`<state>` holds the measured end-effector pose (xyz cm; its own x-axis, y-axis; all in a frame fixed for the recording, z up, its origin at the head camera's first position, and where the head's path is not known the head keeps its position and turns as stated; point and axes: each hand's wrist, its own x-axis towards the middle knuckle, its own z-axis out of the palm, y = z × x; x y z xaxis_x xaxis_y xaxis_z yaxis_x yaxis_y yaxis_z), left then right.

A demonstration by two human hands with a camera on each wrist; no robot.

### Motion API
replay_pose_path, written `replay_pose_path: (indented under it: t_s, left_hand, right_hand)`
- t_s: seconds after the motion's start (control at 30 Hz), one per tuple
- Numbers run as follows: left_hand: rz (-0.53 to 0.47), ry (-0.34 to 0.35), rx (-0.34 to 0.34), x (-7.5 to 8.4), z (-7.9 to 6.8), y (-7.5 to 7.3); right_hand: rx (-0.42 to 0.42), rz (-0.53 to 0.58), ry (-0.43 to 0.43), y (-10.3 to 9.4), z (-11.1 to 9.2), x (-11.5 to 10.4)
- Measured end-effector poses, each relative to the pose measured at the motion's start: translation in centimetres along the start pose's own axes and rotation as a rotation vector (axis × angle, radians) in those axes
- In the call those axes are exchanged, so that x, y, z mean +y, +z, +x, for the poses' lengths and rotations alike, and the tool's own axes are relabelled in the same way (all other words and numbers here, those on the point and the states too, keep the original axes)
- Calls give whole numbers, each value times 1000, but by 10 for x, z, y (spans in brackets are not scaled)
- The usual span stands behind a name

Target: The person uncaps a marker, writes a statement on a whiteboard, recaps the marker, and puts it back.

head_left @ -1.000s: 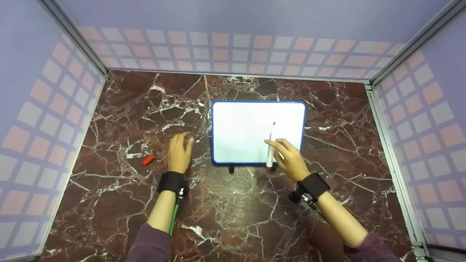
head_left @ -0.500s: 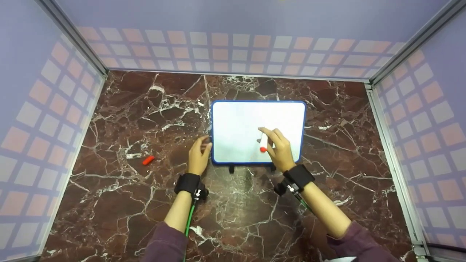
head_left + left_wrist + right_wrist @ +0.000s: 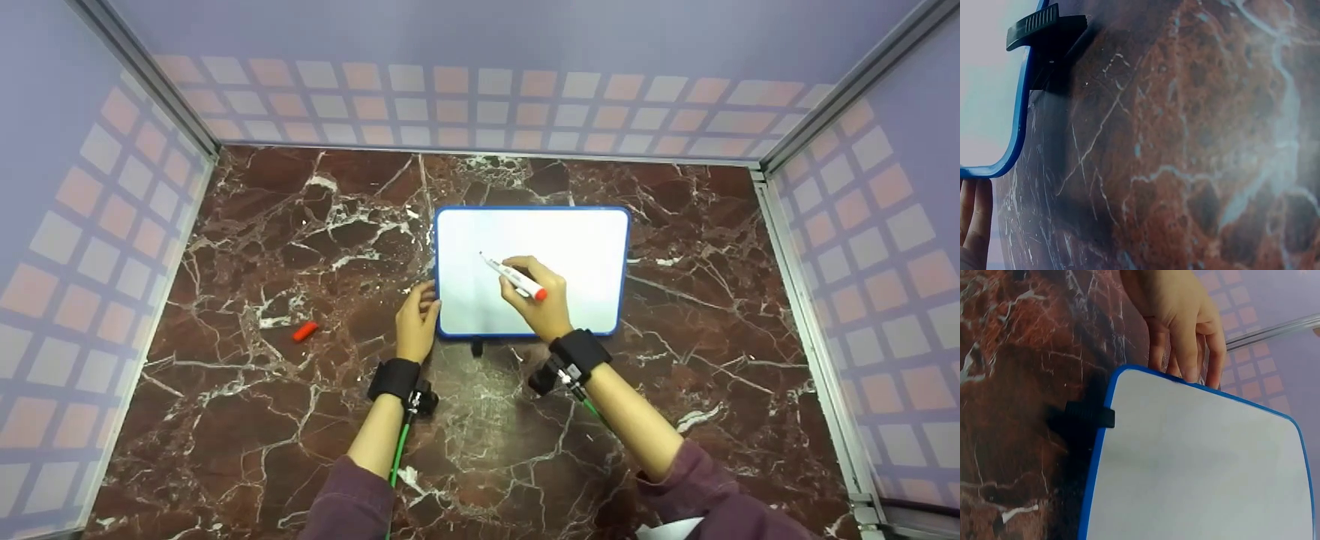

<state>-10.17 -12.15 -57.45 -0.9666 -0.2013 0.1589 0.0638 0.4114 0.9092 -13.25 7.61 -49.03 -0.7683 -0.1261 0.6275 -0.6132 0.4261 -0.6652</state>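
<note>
A whiteboard [image 3: 480,307] with a blue rim stands propped on the table. My left hand [image 3: 416,321] holds its left edge, thumb at the rim; in the right wrist view, the other fingers of the left hand [image 3: 1176,320] reach behind the board. My right hand [image 3: 544,298] grips a white marker [image 3: 517,277] with a red end over the board. Its uncapped tip points to the board's upper left. The board's face [image 3: 1196,455] looks blank. A red marker cap [image 3: 305,331] lies on the table, left of my left hand.
A black foot [image 3: 477,346] shows at the board's lower edge, closer up as a black clip [image 3: 1044,28] in the left wrist view. The table [image 3: 285,420] is dark red marble-patterned, with pale walls [image 3: 487,45] on three sides. Straps and cables sit on both wrists.
My left hand moved right to the board's left edge. My right hand moved left across the board and turned the marker in its fingers, so the tip now points up and left.
</note>
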Motion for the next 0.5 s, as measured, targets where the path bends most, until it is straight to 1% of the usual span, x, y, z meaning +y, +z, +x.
replay_pose_path:
  t_s: [0.1,0.17,0.23,0.43,0.5]
  left_hand:
    - [15,1,4,-1,0,0]
    - [16,-3,6,-1,0,1]
    - [13,-7,9,0,0,1]
    - [4,-23,21,0,0,1]
    - [3,-30,21,-1,1,2]
  right_hand:
    - [-28,38,71,7,0,1]
    - [-42,48,104,12,0,0]
    - [-50,44,127,16,0,-3]
    - [-55,27,179,19,7,-22]
    - [-53,31,182,22,7,-21]
